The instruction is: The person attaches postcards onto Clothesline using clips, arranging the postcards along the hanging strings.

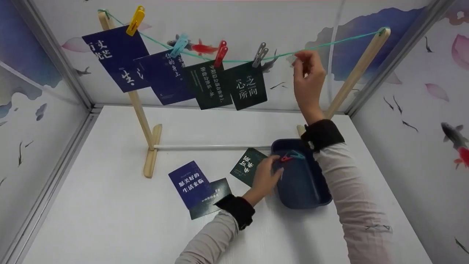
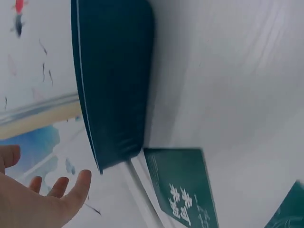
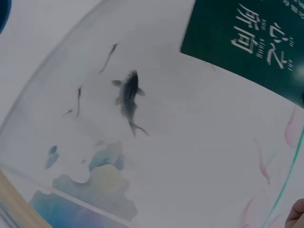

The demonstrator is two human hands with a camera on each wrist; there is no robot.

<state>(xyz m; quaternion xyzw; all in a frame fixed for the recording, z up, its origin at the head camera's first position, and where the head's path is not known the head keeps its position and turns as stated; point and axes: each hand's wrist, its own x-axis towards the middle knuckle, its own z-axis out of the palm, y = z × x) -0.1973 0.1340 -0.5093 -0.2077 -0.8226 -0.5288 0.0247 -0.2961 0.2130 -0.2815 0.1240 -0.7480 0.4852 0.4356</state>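
The right hand (image 1: 309, 79) pinches the cord (image 1: 238, 61) above the tub (image 1: 298, 187), best steadily; beside it, the left hand's (image 1: 265, 176) fingers hang loose.

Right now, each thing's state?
Thin green cord: strung, sagging
Bare right hand: pinching cord
Bare left hand: open, empty
Yellow plastic clip: clamped
Light-blue plastic clip: clamped
Red plastic clip: clamped
Grey plastic clip: clamped
Four rectangular cards: hanging
Three rectangular table cards: flat
Blue plastic bin: upright, open-topped, spare clips inside
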